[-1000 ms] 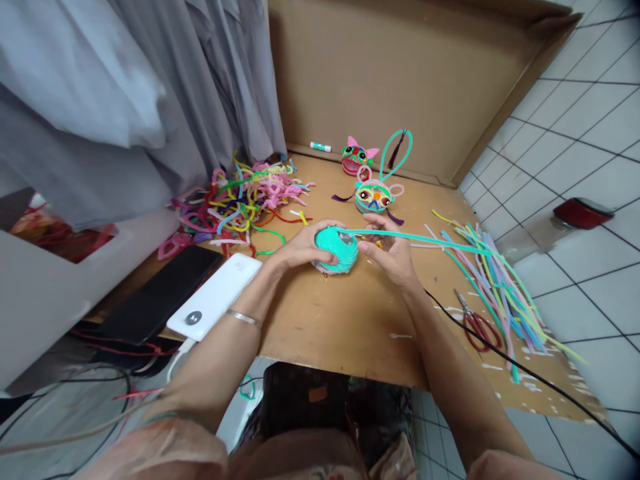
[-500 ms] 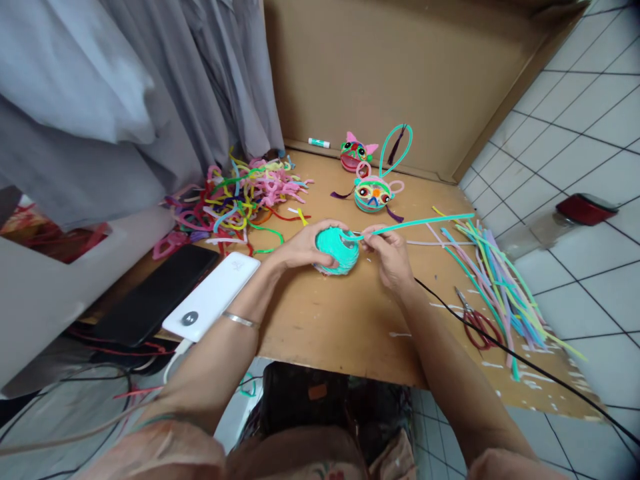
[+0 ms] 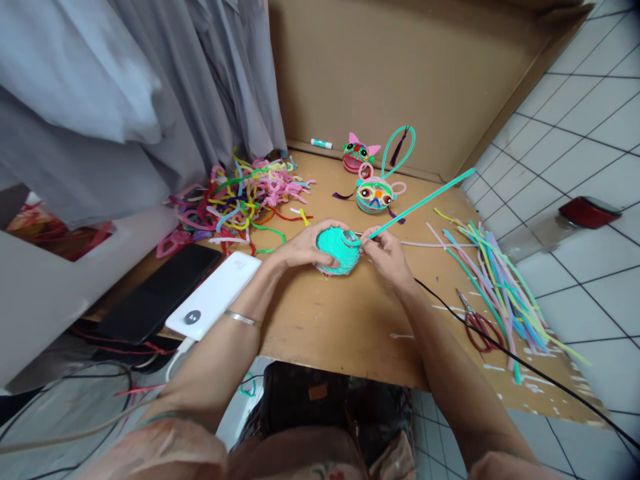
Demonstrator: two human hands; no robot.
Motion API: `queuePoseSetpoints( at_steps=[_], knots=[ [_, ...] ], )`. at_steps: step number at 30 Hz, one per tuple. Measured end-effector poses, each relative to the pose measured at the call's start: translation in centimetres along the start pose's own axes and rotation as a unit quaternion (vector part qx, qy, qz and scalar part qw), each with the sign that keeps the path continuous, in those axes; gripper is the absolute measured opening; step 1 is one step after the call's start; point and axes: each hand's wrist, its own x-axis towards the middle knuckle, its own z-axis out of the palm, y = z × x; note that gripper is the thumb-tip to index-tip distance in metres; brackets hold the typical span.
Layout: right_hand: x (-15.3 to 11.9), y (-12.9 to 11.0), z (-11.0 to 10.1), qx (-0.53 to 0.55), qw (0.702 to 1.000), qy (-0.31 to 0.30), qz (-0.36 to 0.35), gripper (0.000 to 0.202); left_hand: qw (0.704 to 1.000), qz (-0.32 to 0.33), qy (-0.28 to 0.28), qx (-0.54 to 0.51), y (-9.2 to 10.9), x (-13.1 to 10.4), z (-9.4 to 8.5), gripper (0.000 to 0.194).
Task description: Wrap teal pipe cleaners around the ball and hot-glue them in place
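The teal stem (image 3: 425, 203) could spring off the round teal ball (image 3: 337, 255), mid-frame, should the right hand (image 3: 388, 257), just right of centre, slacken its thumb-and-finger pinch on it; the stem's free end, slanting toward the upper right, could catch the eared figure (image 3: 374, 195) behind; the left hand (image 3: 306, 247) curls thumb and fingers round the ball, where too hard a squeeze could shift the coils; the ball looks ridged, with a greyish patch at its upper right.
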Motion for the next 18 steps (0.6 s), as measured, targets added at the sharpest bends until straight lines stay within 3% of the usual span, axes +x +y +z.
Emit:
queuePoseSetpoints(
  at_steps=[6,11,18],
  knots=[
    [-0.2,-0.3,-0.2,-0.045,0.998,-0.022,-0.030,0.017,1.000,-0.011,-0.010,0.006,0.5,-0.2,-0.1,0.078],
    [-0.3,-0.6,-0.4,-0.076,0.995,-0.047,-0.036,0.019,1.000,-0.020,-0.008,-0.014,0.6,-0.5,-0.2,0.066],
    [-0.5,-0.8,-0.5,-0.084,0.993,-0.067,-0.050,0.018,0.990,-0.019,0.094,-0.103,-1.0,0.9,1.1,0.062]
  ],
)
